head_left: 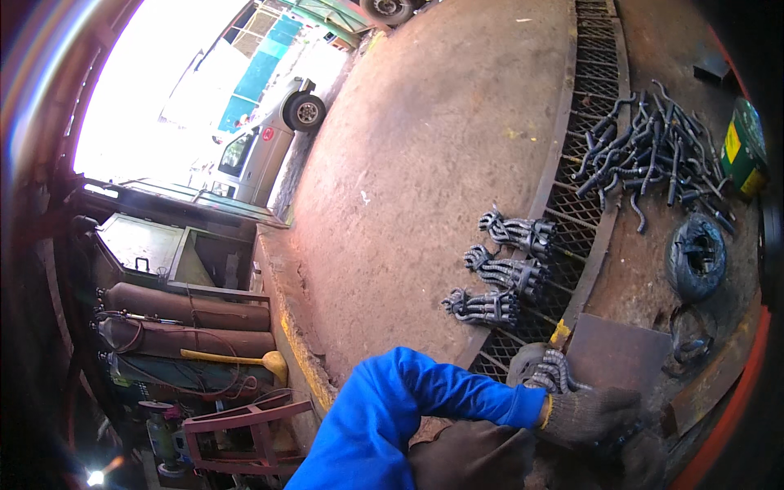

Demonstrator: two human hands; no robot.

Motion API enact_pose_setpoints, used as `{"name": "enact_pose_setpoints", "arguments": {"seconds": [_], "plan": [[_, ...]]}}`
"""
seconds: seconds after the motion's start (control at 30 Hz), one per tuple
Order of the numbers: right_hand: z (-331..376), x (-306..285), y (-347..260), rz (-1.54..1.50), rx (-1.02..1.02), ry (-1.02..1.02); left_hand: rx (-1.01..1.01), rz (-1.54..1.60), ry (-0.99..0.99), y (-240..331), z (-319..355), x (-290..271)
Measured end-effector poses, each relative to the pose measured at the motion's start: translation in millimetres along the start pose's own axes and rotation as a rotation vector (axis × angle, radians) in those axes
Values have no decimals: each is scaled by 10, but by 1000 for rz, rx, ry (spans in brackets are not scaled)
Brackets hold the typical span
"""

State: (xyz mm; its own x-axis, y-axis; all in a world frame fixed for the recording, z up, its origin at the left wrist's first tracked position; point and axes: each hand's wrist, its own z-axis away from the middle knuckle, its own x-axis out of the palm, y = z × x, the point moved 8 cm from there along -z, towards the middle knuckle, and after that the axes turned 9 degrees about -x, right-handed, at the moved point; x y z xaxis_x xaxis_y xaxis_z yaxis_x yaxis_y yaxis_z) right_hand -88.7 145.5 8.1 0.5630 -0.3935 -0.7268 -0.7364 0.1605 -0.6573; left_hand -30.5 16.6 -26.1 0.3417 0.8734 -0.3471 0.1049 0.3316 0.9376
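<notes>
My left hand [590, 415], in a grey-brown work glove below a blue sleeve [457, 390], reaches to the right at the lower right. Just above the glove lies a group of ribbed, bent steel rods [557, 371], one tip reaching close to the glove. The fingers are lost in shadow, so any grip on something is hidden. A flat brown metal plate [618, 353] lies right beyond the hand. In the deep shadow below the glove, a dark shape [643, 457] could be my right hand, but I cannot make it out.
Three bundles of bent rods [506, 273] lie along a floor grating [572, 184]. Farther right is a heap of loose bent rods [649, 151], near a green container [743, 147] and a coil of dark wire [697, 257]. Gas cylinders [188, 302] lie at left; a vehicle [257, 155] stands outside.
</notes>
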Motion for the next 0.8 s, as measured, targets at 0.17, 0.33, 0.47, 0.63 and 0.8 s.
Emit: {"name": "enact_pose_setpoints", "arguments": {"seconds": [0.17, 0.33, 0.47, 0.63, 0.8], "plan": [[-128, -77, -64, -77, -3, -84, 167, -274, 84, 226, 63, -168], [-274, -116, -102, -128, -17, -165, 117, -205, 32, 144, 19, -136], [-339, -147, -119, -144, -24, -214, 120, -192, 135, 143, 25, -166], [-417, -187, -170, -170, -58, -256, 157, -286, 26, 263, -57, -162], [-494, -204, -196, -170, -24, -316, 323, -557, 109, 340, -17, -31]]}}
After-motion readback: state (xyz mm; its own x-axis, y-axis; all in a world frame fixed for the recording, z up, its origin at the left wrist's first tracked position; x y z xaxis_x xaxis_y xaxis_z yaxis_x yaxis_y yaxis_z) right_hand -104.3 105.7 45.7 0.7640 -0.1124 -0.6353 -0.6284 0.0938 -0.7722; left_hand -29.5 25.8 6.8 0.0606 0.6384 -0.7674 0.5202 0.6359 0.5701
